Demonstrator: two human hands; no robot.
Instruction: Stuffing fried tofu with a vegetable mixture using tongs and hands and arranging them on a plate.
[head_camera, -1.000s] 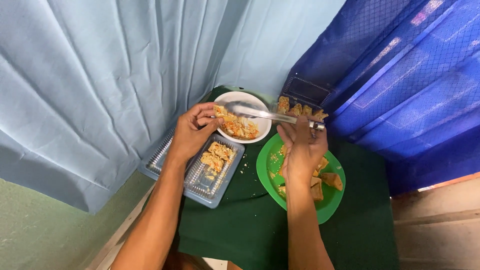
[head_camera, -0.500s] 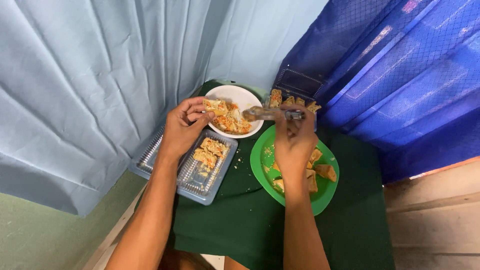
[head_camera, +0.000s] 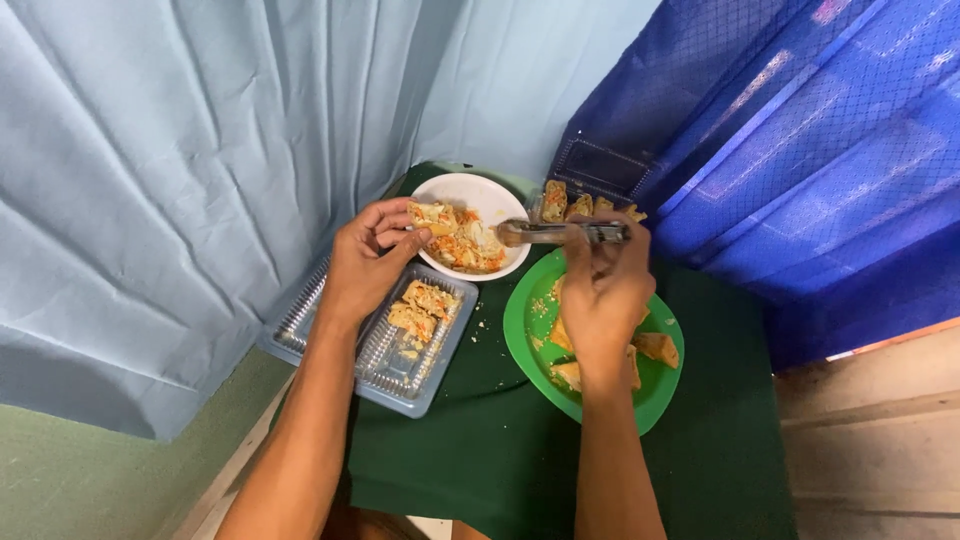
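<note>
The fingers of the right hand (head_camera: 600, 290), at centre frame, are curled closed around the handle of a metal spoon (head_camera: 545, 233), which lies nearly level and points toward frame left, its bowl over the right rim of a white bowl (head_camera: 495, 197) just above centre. The left hand (head_camera: 368, 265), left of centre, has its fingers drawn together in a pinch on a torn piece of stuffed pastry (head_camera: 428, 214), held at the left rim of that bowl above a heap of orange and pale shredded filling (head_camera: 468, 250). To do this well, as I judge it, the pastry should stay over the bowl so that loose filling drops inside, with the spoon kept level and the pinch light enough not to crush the piece. Below the left hand lies a clear plastic tray (head_camera: 400, 375) with more broken pastry in it. Under the right hand sits a green plate (head_camera: 520, 320) with fried pieces, and further pieces lie in a dark container (head_camera: 590, 165) above the spoon. All rest on a dark green tabletop (head_camera: 480, 450).
</note>
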